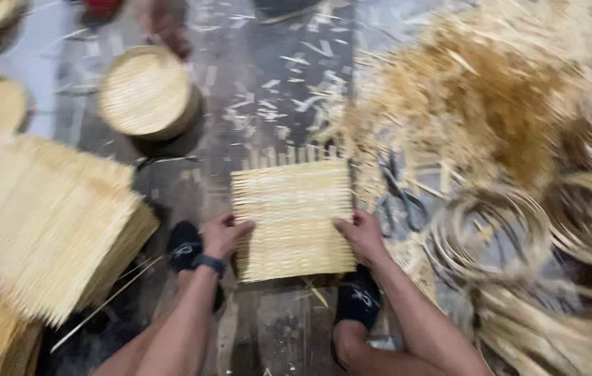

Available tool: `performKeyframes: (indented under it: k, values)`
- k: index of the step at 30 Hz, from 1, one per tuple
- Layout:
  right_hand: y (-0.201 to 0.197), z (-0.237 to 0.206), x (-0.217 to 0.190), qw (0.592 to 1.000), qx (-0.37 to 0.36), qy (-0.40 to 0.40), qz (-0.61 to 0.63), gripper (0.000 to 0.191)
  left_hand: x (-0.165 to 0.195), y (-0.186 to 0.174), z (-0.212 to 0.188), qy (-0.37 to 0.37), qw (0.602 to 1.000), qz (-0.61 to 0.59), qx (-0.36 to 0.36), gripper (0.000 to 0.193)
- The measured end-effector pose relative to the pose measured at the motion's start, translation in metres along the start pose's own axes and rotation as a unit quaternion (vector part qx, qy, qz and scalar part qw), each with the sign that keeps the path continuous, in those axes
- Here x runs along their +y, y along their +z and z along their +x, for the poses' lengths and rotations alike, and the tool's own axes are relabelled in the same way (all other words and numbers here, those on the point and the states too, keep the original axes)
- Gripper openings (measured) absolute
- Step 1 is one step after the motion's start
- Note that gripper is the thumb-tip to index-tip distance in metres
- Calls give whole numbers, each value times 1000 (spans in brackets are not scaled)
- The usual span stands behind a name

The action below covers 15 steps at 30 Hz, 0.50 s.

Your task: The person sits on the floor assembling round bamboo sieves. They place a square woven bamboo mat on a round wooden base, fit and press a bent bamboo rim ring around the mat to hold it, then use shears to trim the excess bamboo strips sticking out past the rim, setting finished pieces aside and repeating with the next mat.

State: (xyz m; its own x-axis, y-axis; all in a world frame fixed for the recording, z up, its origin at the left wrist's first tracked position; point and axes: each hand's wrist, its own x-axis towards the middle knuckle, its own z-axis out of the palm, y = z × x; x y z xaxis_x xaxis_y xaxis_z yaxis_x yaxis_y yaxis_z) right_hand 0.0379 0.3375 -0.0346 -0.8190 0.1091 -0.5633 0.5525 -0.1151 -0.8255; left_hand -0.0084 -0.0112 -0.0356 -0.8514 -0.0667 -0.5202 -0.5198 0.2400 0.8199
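Woven bamboo mat (293, 217) — gripped by left hand (224, 235), right hand (360, 235).

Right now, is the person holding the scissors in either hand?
No: both the left hand and the right hand grip the edges of the woven bamboo mat, while the scissors lie on the floor beside it.

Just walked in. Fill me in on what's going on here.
A person crouched on the floor grips a square woven bamboo mat by its edges: left hand on the left edge, right hand on the right. Scissors lie just right of it. A stack of similar mats sits left, a round woven lid beyond, bamboo hoops right.
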Motion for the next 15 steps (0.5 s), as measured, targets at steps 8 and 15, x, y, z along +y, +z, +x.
performKeyframes:
  k: [8,15]
  values:
    - [-77,-68,-41,975,208,-35,-71,34,4,3,-31,-27,998,44,48,69]
    - [-283,-110,-48,711,441,-41,-547,35,39,13,-60,140,955,168,198,95]
